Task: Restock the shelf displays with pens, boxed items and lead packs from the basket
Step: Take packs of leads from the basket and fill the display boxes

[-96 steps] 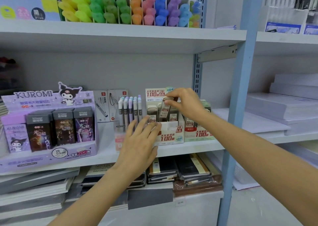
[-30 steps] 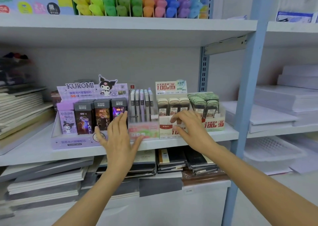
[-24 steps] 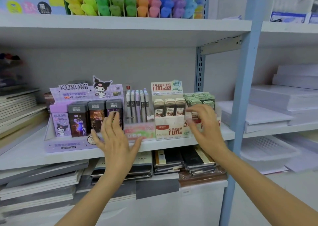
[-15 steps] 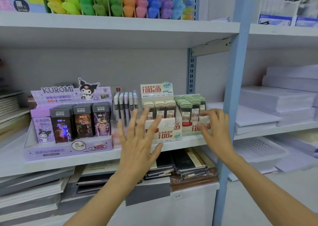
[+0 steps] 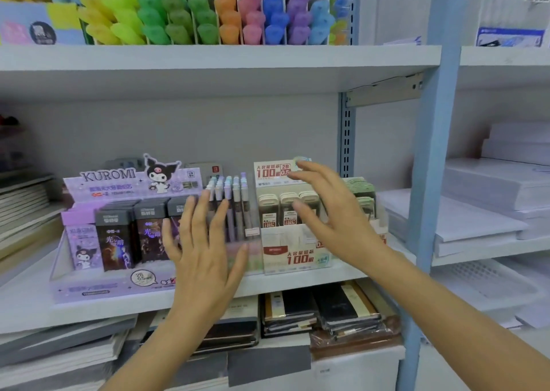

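White shelf carries the cream display box of lead packs, light, stiff and easily toppled, best taken by its side walls, while left hand and right hand hover spread and empty.

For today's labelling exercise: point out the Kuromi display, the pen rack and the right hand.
Kuromi display (image 5: 98, 179): head view, purple header card.
Pen rack (image 5: 238, 209): head view, pen barrels.
Right hand (image 5: 333, 215): head view, back of hand.
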`<state>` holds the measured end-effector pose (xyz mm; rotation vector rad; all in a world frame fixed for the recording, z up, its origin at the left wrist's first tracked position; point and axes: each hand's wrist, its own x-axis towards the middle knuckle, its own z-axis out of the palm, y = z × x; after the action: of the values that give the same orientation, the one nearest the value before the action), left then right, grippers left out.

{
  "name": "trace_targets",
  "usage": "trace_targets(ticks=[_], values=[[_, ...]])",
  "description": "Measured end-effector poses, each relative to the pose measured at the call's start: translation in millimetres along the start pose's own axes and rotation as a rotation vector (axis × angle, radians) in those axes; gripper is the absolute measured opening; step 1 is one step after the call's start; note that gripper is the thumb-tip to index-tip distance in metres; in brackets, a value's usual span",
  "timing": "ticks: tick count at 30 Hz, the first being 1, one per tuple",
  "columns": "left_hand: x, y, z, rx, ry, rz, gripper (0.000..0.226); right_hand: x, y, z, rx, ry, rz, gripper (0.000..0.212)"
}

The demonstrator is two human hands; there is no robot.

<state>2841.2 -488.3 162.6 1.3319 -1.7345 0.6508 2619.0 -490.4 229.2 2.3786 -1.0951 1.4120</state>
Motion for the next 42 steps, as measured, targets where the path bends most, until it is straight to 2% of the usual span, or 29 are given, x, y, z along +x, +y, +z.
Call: trace_targets(ticks=[3,7,10,12,15,18,20,21,24,27,31,34,38,42], values=[[-4,-23,-10,0.037,-0.006,-0.064,0.069,29,-20,33,-0.001,-0.223,-0.028,0.059],[1,-59,-23,0.093,0.009,-0.184,0.073,51,-33,73,-0.141,-0.363,-0.056,0.067],[5,-81,-33,0.131,-0.023,-0.251,0.079,54,-30,80,-0.071,-0.353,0.007,0.06],[5,-86,-38,0.122,-0.056,-0.184,0.077,54,-30,79,-0.016,-0.302,0.023,0.056],[3,-92,-44,0.061,0.0,-0.124,0.069,59,-48,85,0.044,-0.189,0.009,0.055],[2,-114,-58,-0.01,0.104,-0.317,0.072,67,-82,105,0.041,-0.183,-0.076,0.055],[2,-135,-67,-0.131,0.052,-0.447,0.071,71,-98,119,-0.097,-0.219,-0.141,0.058],[2,-144,-71,-0.236,0.008,-0.454,0.066,73,-102,124,-0.141,-0.252,-0.127,0.059],[-2,-155,-73,-0.415,-0.051,-0.371,0.061,75,-106,130,-0.192,-0.354,-0.048,0.054],[-4,-156,-69,-0.41,-0.049,-0.375,0.07,75,-106,132,-0.185,-0.372,-0.067,0.048],[-1,-166,-72,-0.438,0.004,-0.362,0.071,77,-101,130,-0.066,-0.336,-0.01,0.055],[8,-166,-73,-0.466,-0.042,-0.306,0.072,79,-107,139,-0.058,-0.354,-0.033,0.057],[24,-167,-67,-0.161,-0.107,-0.127,0.067,89,-120,158,-0.16,-0.353,-0.07,0.051],[29,-166,-63,0.066,-0.105,-0.009,0.046,95,-118,160,-0.131,-0.331,-0.06,0.049]])
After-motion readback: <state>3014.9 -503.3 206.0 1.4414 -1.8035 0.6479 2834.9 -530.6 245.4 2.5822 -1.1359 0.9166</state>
